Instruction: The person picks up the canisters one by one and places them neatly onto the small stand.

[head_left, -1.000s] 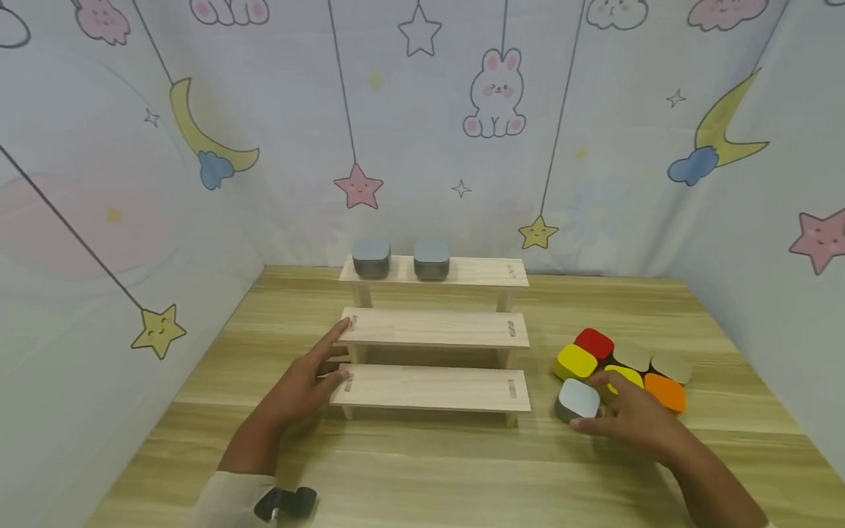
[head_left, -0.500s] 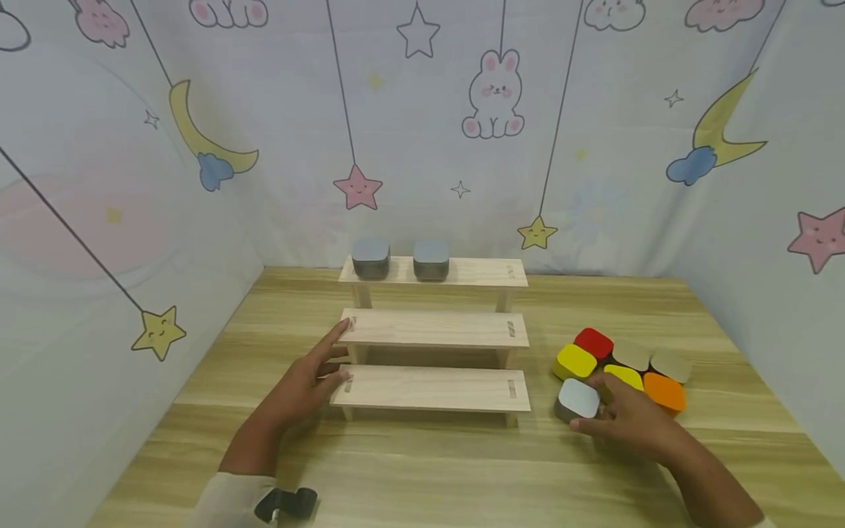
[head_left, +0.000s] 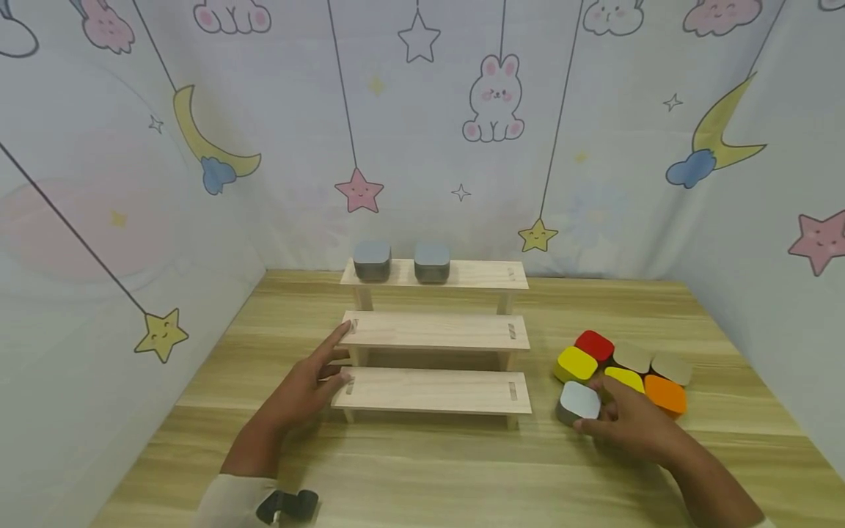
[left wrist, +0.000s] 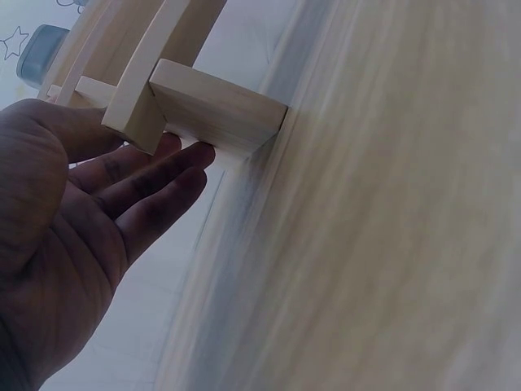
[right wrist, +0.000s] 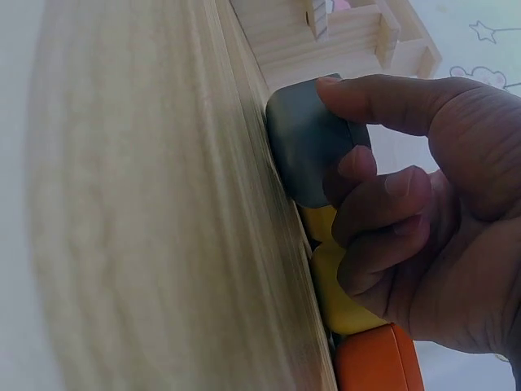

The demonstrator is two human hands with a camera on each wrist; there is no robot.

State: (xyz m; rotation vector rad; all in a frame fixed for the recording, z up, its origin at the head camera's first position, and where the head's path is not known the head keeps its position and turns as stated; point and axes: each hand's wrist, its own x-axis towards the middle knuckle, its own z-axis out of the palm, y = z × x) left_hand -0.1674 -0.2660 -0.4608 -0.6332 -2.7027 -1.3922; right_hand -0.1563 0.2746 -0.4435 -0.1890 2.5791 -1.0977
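On the right of the table, my right hand (head_left: 630, 422) pinches a grey rounded block (head_left: 579, 402) between thumb and fingers. The right wrist view shows this block (right wrist: 305, 138) low at the tabletop, thumb on one side, curled fingers on the other. My left hand (head_left: 306, 385) rests at the left end of a three-step wooden shelf (head_left: 436, 330), fingertips on the middle step and thumb on the lowest. Seen from the left wrist, its fingers (left wrist: 163, 195) extend fairly straight beside the shelf's leg. Two more grey blocks (head_left: 372, 262) stand on the top step.
Beside the held block lie a red block (head_left: 594, 345), two yellow blocks (head_left: 576, 364), an orange block (head_left: 665, 396) and two beige blocks (head_left: 672, 368). The wood-grain table (head_left: 422, 477) is bounded by patterned cloth walls (head_left: 422, 132) at the back and sides.
The view has tilted very slightly. Both hands stay where they were, the right fingers still around the grey block.
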